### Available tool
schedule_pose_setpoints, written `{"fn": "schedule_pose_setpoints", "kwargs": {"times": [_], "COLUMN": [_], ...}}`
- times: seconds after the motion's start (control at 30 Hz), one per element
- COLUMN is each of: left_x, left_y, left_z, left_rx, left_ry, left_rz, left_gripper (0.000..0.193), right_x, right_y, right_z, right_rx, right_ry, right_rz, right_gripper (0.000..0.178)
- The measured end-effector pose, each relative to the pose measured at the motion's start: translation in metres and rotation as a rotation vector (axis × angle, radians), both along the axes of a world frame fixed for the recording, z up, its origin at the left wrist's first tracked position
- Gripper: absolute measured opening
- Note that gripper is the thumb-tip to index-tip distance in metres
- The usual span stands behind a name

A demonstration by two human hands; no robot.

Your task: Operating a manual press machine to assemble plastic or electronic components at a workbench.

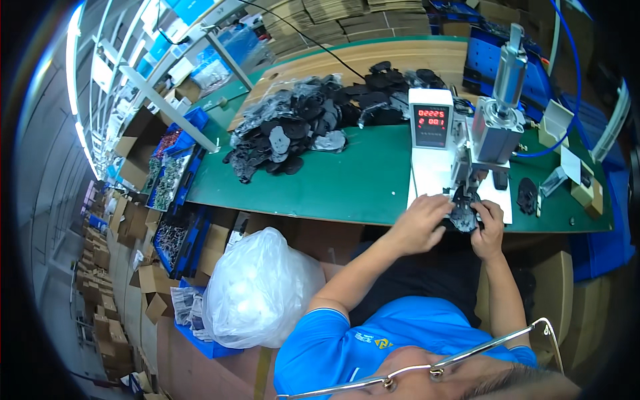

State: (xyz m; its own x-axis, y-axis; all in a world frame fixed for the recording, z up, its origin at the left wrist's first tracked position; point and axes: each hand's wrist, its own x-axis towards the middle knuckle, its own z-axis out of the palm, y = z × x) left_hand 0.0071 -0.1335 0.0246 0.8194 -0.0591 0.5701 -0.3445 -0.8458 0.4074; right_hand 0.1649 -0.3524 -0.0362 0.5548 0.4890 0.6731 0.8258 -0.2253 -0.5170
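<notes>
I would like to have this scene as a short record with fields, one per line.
left hand: at left side of dark flat piece
right hand: at its right edge
machine: metal press on white base
display: white box, red digits lit
pile: dark flat pieces, left of machine
table: green top
bag: whitish plastic, person's left

Workshop with press (497,130), parts bins (191,245)

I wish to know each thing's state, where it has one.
Left hand: fingers bent
Right hand: fingers bent
Black piece: between both hands
Screen: lit, red digits
Machine: running or not, unclear
Plastic bag: bulging
Black pile: loosely heaped
Blue tray: filled
Cardboard box: open
</notes>
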Motion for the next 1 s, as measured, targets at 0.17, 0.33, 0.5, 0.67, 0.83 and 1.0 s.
{"fn": "schedule_pose_setpoints", "kwargs": {"times": [0.17,0.33,0.5,0.67,0.83,1.0], "left_x": [-0.028,-0.091,-0.096,-0.093,-0.097,-0.1], "left_y": [0.161,0.292,0.278,0.181,0.154,0.183], "left_z": [-0.033,-0.045,-0.053,-0.06,-0.056,-0.045], "left_rx": [0.099,0.263,0.184,0.138,0.216,0.413], "left_ry": [-0.014,0.269,0.366,0.145,0.075,0.144], "left_rz": [0.591,1.325,1.226,0.795,0.687,0.751], "left_gripper": [0.061,0.07,0.066,0.049,0.042,0.053], "right_x": [-0.001,-0.003,-0.002,-0.004,-0.002,0.004], "right_y": [0.0,0.005,0.006,0.001,-0.002,0.0], "right_z": [0.003,0.007,0.005,0.004,0.001,0.0], "right_rx": [0.022,0.042,0.044,0.038,0.027,0.023], "right_ry": [0.026,0.01,0.006,0.004,0.005,-0.007], "right_rz": [-0.01,0.001,-0.005,-0.021,-0.015,0.017], "right_gripper": [0.052,0.053,0.054,0.054,0.052,0.052]}}
